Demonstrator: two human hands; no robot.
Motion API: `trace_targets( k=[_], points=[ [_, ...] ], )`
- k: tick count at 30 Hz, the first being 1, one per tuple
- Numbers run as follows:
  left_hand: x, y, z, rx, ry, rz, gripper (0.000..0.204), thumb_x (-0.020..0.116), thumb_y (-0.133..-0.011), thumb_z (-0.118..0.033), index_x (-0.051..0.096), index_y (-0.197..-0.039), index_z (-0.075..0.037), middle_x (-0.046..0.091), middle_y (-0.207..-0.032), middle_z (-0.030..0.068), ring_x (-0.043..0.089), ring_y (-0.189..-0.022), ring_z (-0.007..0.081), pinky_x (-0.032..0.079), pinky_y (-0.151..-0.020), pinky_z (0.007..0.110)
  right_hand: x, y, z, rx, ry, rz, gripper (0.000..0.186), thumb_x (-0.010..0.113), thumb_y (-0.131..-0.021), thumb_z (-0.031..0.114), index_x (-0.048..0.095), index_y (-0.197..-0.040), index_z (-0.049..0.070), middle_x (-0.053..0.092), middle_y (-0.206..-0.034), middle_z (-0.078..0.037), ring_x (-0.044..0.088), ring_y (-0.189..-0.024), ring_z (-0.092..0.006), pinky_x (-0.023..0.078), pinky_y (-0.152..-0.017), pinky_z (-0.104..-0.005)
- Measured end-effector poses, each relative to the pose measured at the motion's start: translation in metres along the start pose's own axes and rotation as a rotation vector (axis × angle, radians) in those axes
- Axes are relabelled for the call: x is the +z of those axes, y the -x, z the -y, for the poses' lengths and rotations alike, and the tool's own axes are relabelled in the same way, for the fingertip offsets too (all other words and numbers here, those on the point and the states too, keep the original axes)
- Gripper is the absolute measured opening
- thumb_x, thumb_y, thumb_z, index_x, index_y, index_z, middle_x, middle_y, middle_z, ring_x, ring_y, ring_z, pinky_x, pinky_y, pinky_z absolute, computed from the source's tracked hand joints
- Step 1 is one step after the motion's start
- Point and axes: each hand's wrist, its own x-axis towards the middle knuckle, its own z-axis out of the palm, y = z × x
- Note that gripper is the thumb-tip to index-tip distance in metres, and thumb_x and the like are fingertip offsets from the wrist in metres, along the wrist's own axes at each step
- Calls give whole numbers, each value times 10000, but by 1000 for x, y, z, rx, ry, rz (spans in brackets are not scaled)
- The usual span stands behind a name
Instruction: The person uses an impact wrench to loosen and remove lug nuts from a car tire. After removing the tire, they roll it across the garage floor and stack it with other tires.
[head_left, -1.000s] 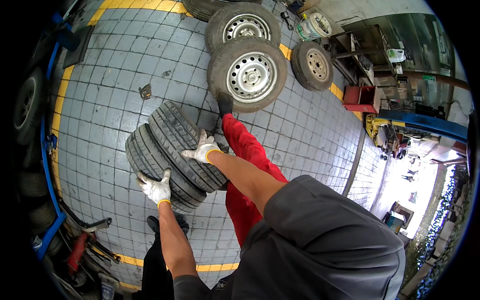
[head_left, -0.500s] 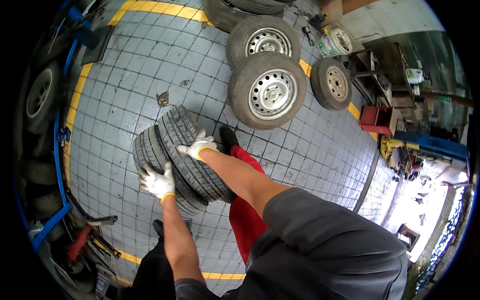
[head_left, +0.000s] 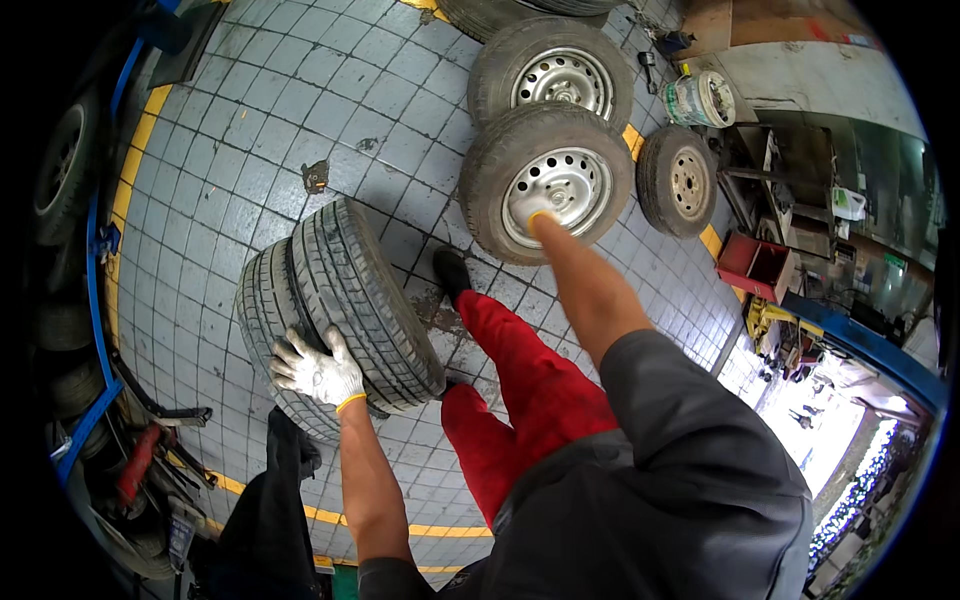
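Two black tyres stand on their treads, side by side and leaning: a right tyre (head_left: pixel 365 310) and a left tyre (head_left: pixel 262 300). My left hand (head_left: pixel 318 372), in a white knit glove with a yellow cuff, lies on their treads with fingers spread. My right arm stretches forward to a wheel with a silver steel rim (head_left: pixel 590 185). The right hand (head_left: pixel 527 203) is smeared against that pale rim, so its fingers and any contact cannot be made out. Behind this wheel rests a second silver-rimmed wheel (head_left: pixel 490 75).
Beyond stands a smaller wheel with a tan rim (head_left: pixel 690 180), near a white bucket (head_left: pixel 700 98) and a red box (head_left: pixel 750 268). A dark trouser leg (head_left: pixel 265 500) is close on my left. A blue rack frame (head_left: pixel 95 300) with tyres runs along the left side.
My right hand has left the right tyre and moved forward and right to the silver-rimmed wheel. My left hand stays on the tyres, now reaching onto the right one's tread.
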Motion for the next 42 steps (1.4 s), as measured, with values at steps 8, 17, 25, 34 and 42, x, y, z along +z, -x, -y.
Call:
trace_targets(
  k=[8, 17, 25, 34, 42],
  points=[
    [2, -5, -22, 74, 116, 21, 757, 412, -930, -643, 403, -1453, -95, 372, -1473, 254, 284, -1380, 506, 165, -1133, 656, -143, -258, -28, -426, 659, -318, 535, 499, -934, 310, 505, -1385, 23, 519, -1405, -208, 486, -1323, -330, 311, -1140, -429],
    [-6, 12, 0, 49, 53, 27, 751, 385, -947, -637, 377, -1461, -90, 355, -1475, 256, 293, -1351, 529, 182, -1104, 677, -79, -17, 97, -561, 127, 193, 846, 685, -785, 563, 479, -1401, 22, 564, -1354, -236, 554, -1251, -343, 460, -1023, -414],
    [-15, -1, -7, 76, 82, -10, 778, 411, -912, -676, 425, -1415, -83, 416, -1410, 261, 341, -1308, 515, 209, -1087, 670, 126, 209, 17, -517, 226, 951, 1268, 785, -644, 662, 210, -1490, -86, 499, -1386, -296, 503, -1297, -346, 408, -1082, -376],
    [-18, -86, -39, 56, 34, 134, 754, 472, -889, -662, 509, -1360, -74, 452, -1410, 233, 354, -1345, 456, 200, -1133, 604, 167, 207, 26, -425, -360, 504, 1238, 762, -697, 637, 147, -1495, -83, 391, -1468, -316, 384, -1394, -376, 311, -1157, -361],
    [7, -112, 40, 57, 453, 81, 755, 480, -922, -620, 438, -1415, -50, 418, -1466, 222, 367, -1376, 391, 243, -1159, 510, 97, 194, 108, -265, -307, 326, 1202, 608, -737, 768, 223, -1487, -89, 420, -1447, -320, 436, -1358, -383, 359, -1124, -396]
  ],
)
